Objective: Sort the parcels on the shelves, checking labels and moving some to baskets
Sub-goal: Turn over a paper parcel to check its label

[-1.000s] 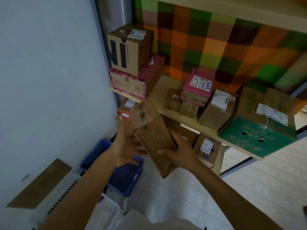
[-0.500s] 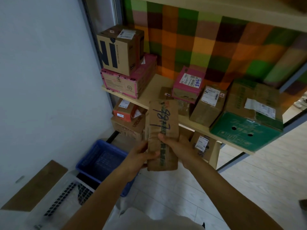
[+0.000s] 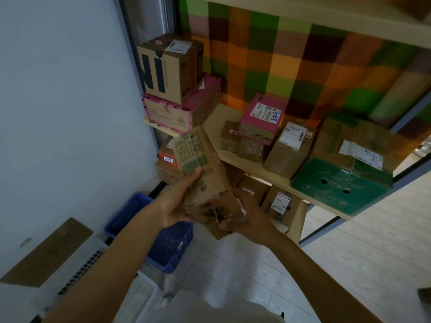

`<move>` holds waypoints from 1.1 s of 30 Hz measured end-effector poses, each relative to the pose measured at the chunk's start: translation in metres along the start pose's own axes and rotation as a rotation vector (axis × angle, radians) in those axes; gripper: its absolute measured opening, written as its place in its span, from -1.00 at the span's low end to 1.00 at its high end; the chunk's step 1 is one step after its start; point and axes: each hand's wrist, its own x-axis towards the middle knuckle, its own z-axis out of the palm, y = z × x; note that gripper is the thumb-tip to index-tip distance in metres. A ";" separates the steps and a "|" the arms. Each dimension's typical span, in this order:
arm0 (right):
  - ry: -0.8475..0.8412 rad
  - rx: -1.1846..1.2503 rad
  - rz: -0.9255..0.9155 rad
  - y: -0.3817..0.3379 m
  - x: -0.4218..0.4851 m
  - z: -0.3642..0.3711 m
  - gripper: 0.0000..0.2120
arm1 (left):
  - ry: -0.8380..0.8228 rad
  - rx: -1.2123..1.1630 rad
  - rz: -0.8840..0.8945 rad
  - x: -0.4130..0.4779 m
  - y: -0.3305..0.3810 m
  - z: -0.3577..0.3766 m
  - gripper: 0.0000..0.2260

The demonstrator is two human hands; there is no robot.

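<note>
Since half a second ago you have turned the long brown parcel (image 3: 205,173) over. The face with the handwritten digits no longer shows, and a face printed in green now looks up at you. It has also gone from roughly upright to tilted, its top end leaning up and to the left.

From the head camera, you hold the parcel in the air in front of the shelf (image 3: 253,160), its upper end overlapping the shelf's front edge in the picture. Your left hand (image 3: 173,203) grips it from the left, with the thumb laid across the green print; the fingers behind it are hidden. Your right hand (image 3: 248,217) cups the lower end from the right and below, fingers curled under it, though blur hides the fingertips.

On the shelf, at the left, a brown box marked NI (image 3: 168,68) sits on a pink-edged box (image 3: 177,113). Further right are a small pink parcel (image 3: 261,117) stacked on smaller brown ones, a labelled brown box (image 3: 289,148), and a green box (image 3: 338,185) with a brown carton on top. A plaid cloth (image 3: 303,66) hangs behind them. More labelled parcels stand on the level below.

Under your left forearm a blue basket (image 3: 171,250) sits on the floor, just beside a white basket (image 3: 77,264).
</note>
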 end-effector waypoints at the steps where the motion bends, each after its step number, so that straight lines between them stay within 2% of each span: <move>1: -0.072 0.034 0.005 -0.009 -0.002 -0.002 -0.25 | 0.002 0.012 0.023 -0.002 -0.004 0.003 -0.08; 3: -0.203 0.150 0.060 -0.020 -0.006 -0.010 -0.46 | 0.018 0.045 0.085 -0.002 -0.013 0.007 -0.29; 5: -0.177 0.275 0.198 -0.028 -0.006 -0.019 -0.65 | 0.049 0.117 0.153 -0.001 -0.023 0.009 -0.43; 6: -0.146 0.301 0.262 -0.028 -0.004 -0.022 -0.54 | 0.052 0.148 0.195 -0.001 -0.027 0.012 -0.46; 8: -0.172 0.313 0.307 -0.030 0.001 -0.026 -0.17 | 0.044 0.188 0.280 -0.002 -0.034 0.018 -0.56; 10: -0.221 0.320 0.320 -0.039 0.003 -0.020 0.00 | 0.057 0.266 0.353 -0.005 -0.044 0.024 -0.62; 11: -0.202 0.311 0.319 -0.044 0.005 -0.013 -0.02 | 0.052 0.338 0.388 -0.004 -0.048 0.026 -0.60; 14: -0.012 0.361 0.244 -0.036 0.009 0.007 -0.32 | -0.023 0.461 0.440 0.000 -0.057 0.024 -0.44; 17: 0.052 0.351 0.119 -0.019 0.007 0.015 -0.59 | 0.018 0.330 0.284 -0.008 -0.030 0.018 -0.45; 18: 0.033 0.300 0.087 -0.012 0.006 0.016 -0.69 | 0.013 0.274 0.196 -0.012 -0.020 0.013 -0.36; 20: 0.002 0.185 0.058 0.000 0.004 0.018 -0.74 | -0.040 0.188 0.050 -0.019 -0.005 0.002 -0.03; 21: 0.006 0.128 0.047 0.003 0.004 0.020 -0.68 | -0.056 0.152 0.027 -0.021 0.002 -0.003 0.03; 22: 0.034 0.060 0.028 0.008 0.007 0.021 -0.49 | -0.064 0.132 0.030 -0.024 0.006 -0.006 -0.02; 24: 0.034 -0.125 -0.021 0.014 0.011 0.022 -0.05 | -0.028 0.126 0.044 -0.020 0.014 0.000 -0.24; 25: 0.015 -0.174 -0.031 0.019 0.014 0.022 0.04 | 0.008 0.122 0.048 -0.019 0.017 0.004 -0.35; 28: -0.086 -0.132 -0.085 0.014 0.019 0.014 0.18 | 0.049 0.101 0.090 -0.014 0.012 0.009 -0.46; 30: -0.231 -0.069 -0.055 0.010 0.018 0.004 0.26 | 0.039 0.183 0.140 -0.015 0.004 0.006 -0.51; 31: -0.308 -0.002 0.035 0.006 0.016 -0.002 0.28 | 0.031 0.231 0.166 -0.016 0.000 0.003 -0.55; 33: -0.343 0.246 0.236 -0.001 0.015 -0.010 0.23 | -0.012 0.299 0.195 -0.017 -0.006 -0.003 -0.55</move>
